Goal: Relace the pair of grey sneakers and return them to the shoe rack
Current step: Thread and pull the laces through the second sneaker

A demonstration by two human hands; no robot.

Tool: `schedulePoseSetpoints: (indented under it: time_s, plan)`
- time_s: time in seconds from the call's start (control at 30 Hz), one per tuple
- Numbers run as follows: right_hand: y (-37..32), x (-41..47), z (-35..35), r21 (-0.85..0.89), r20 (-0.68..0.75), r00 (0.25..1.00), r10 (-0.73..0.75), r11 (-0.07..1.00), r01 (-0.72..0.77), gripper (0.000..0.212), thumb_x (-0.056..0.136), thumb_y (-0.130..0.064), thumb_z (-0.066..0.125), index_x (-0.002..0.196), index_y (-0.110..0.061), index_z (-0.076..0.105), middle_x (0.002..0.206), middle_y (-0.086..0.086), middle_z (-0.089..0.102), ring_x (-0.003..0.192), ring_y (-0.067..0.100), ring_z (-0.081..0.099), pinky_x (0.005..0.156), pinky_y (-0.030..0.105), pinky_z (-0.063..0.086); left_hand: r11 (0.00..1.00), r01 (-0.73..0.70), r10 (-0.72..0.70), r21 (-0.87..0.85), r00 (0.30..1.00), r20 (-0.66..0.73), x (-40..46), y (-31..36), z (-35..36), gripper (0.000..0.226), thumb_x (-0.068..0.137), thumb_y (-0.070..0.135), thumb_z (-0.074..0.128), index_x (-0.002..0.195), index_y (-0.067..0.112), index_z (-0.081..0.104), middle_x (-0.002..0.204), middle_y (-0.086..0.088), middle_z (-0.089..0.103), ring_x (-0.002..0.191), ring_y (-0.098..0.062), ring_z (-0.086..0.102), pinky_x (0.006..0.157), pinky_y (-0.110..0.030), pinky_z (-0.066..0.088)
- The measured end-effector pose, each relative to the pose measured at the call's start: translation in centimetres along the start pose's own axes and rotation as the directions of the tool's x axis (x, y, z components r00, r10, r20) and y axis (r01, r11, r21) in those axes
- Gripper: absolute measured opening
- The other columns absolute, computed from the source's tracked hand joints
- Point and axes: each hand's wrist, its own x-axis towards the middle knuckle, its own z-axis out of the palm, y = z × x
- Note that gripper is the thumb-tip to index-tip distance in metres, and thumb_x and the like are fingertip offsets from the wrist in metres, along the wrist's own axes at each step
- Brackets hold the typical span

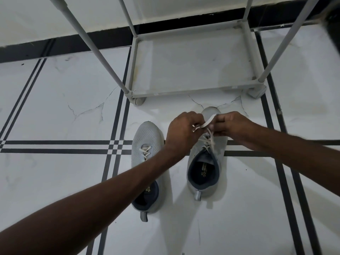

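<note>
Two grey sneakers stand side by side on the tiled floor, toes toward the one grey shoe rack just beyond them. The left sneaker has its white lace crossed through the eyelets, and the left forearm passes over it. Both hands work above the right sneaker: the left hand and right hand each have their fingers closed on the single white lace, stretched between them.
</note>
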Motion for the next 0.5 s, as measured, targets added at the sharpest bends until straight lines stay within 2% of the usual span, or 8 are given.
schedulePoseSetpoints:
  time_s: [0.07,0.13,0.27,0.33,0.37,0.4,0.47,0.5]
  plan:
    - [-0.2,-0.1,-0.2,-0.041,-0.124,0.992,-0.031,0.999,0.026,0.013,0.083,0.000,0.063,0.090,0.000,0.074,0.084,0.019,0.071,0.079,0.022,0.065,0.079,0.031,0.054,0.949,0.223,-0.219,-0.224,0.975,0.044,-0.1,-0.1,-0.2,0.011,0.075,0.021,0.080,0.075,0.014,0.071,0.073,-0.001,0.070,0.068,-0.018,0.065,0.063,-0.034,0.055]
    - [-0.5,-0.1,-0.6,-0.021,-0.229,0.973,-0.042,0.999,0.038,0.012,0.082,-0.004,0.060,0.080,0.000,0.071,0.070,0.011,0.060,0.066,0.020,0.058,0.069,0.033,0.051,0.863,0.384,-0.383,-0.327,0.921,0.071,-0.4,-0.9,-0.4,0.011,0.074,0.024,0.082,0.073,0.017,0.073,0.071,-0.005,0.072,0.065,-0.016,0.067,0.062,-0.030,0.054]
    - [-1.1,-0.4,-3.1,0.080,-0.174,0.985,-0.016,0.996,0.031,0.014,0.083,-0.006,0.056,0.072,-0.003,0.065,0.058,0.002,0.049,0.044,0.018,0.041,0.054,0.030,0.039,0.656,0.612,-0.604,-0.442,0.776,0.180,-1.3,-3.1,-1.2,0.012,0.078,0.014,0.080,0.080,0.005,0.072,0.066,-0.013,0.071,0.058,-0.019,0.065,0.061,-0.034,0.061]
    - [-0.7,-0.5,-4.4,-0.220,-0.133,0.989,-0.061,0.975,0.031,0.015,0.087,-0.009,0.058,0.076,-0.006,0.068,0.050,-0.007,0.053,0.044,0.017,0.039,0.048,0.023,0.036,0.557,0.709,-0.692,-0.433,0.684,0.230,-1.7,-3.7,-1.8,0.015,0.082,0.003,0.076,0.093,-0.001,0.068,0.066,-0.015,0.068,0.051,-0.019,0.063,0.051,-0.027,0.055]
    - [-0.4,-0.6,-4.9,-0.490,-0.108,0.987,-0.117,0.870,0.049,0.016,0.088,-0.015,0.062,0.077,-0.010,0.071,0.054,-0.010,0.060,0.048,0.015,0.045,0.048,0.021,0.036,0.514,0.743,-0.723,-0.429,0.644,0.250,-1.7,-4.0,-2.1,0.018,0.084,-0.001,0.072,0.100,-0.003,0.064,0.064,-0.016,0.066,0.047,-0.018,0.061,0.047,-0.025,0.053]
    - [0.2,-0.7,-5.2,-0.720,-0.066,0.982,-0.179,0.690,0.078,0.017,0.088,-0.024,0.065,0.075,-0.015,0.072,0.062,-0.010,0.066,0.054,0.011,0.052,0.051,0.021,0.038,0.478,0.769,-0.748,-0.425,0.610,0.262,-1.6,-4.5,-2.3,0.021,0.085,-0.004,0.069,0.105,-0.004,0.061,0.064,-0.016,0.065,0.044,-0.019,0.059,0.044,-0.025,0.052]
    - [1.3,-1.0,-5.3,-0.909,-0.010,0.975,-0.220,0.408,0.083,0.024,0.087,-0.041,0.065,0.068,-0.027,0.068,0.062,-0.008,0.065,0.059,0.008,0.056,0.055,0.022,0.038,0.476,0.795,-0.773,-0.377,0.582,0.251,-1.3,-5.3,-2.6,0.027,0.087,-0.003,0.064,0.114,-0.002,0.058,0.070,-0.018,0.069,0.048,-0.023,0.064,0.051,-0.033,0.058]
    - [1.9,-1.3,-5.1,-0.937,-0.007,0.977,-0.211,0.344,0.067,0.025,0.086,-0.047,0.063,0.069,-0.029,0.066,0.058,-0.010,0.060,0.060,0.010,0.055,0.056,0.025,0.037,0.564,0.780,-0.755,-0.270,0.620,0.214,-1.3,-5.5,-2.7,0.033,0.087,0.002,0.065,0.119,0.002,0.057,0.079,-0.018,0.072,0.058,-0.025,0.068,0.062,-0.038,0.062]
